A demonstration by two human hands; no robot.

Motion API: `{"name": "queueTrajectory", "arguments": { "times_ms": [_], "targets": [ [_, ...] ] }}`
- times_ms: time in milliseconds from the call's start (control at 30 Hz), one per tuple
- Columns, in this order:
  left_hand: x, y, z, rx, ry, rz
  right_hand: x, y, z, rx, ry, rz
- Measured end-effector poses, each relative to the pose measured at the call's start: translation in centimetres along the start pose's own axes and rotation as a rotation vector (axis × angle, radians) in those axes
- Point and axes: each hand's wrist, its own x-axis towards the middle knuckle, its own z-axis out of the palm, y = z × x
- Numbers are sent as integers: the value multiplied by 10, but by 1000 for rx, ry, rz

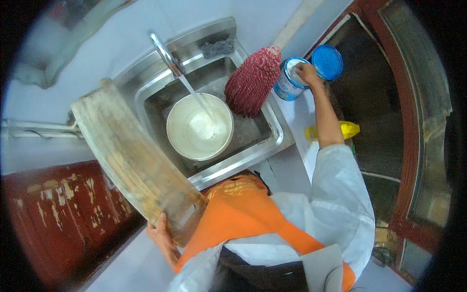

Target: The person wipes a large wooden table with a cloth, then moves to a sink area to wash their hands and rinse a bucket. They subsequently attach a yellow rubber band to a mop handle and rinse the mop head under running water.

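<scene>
My left hand (160,233) grips the lower edge of a long, worn wooden board (138,153) with a slot cut near its end. The board leans at a slant along the left side of a steel sink (251,153). My right hand (308,74) is at the mouth of a blue tin (286,87) that has white contents. Its fingertips reach inside, and whether they pinch something is unclear. In the sink basin sits a pale round pot (178,135), with water running into it from a chrome faucet (164,53).
A red string mop (253,84) hangs head-down over the sink's right side. Beside the tin is a blue lid (327,62). A yellow bottle (349,129) lies behind my right forearm. Grey scouring wool (218,48) rests on the sink's back ledge.
</scene>
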Motion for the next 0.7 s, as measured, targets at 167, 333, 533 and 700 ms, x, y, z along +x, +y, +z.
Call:
{"name": "queueTrajectory", "arguments": {
  "times_ms": [167, 333, 533, 700],
  "targets": [
    [-10, 4, 4, 105, 26, -88, 45, 48, 57, -424, -359, -23],
    [-15, 19, -1, 138, 67, -181, 36, 47, 54, -399, -540, -240],
    [-5, 14, -9, 138, 67, -199, 21, 34, 8, 734, -405, 385],
    [15, -3, -29, 143, -10, -144, -30, -68, -43, 1191, -354, 430]
  ]
}}
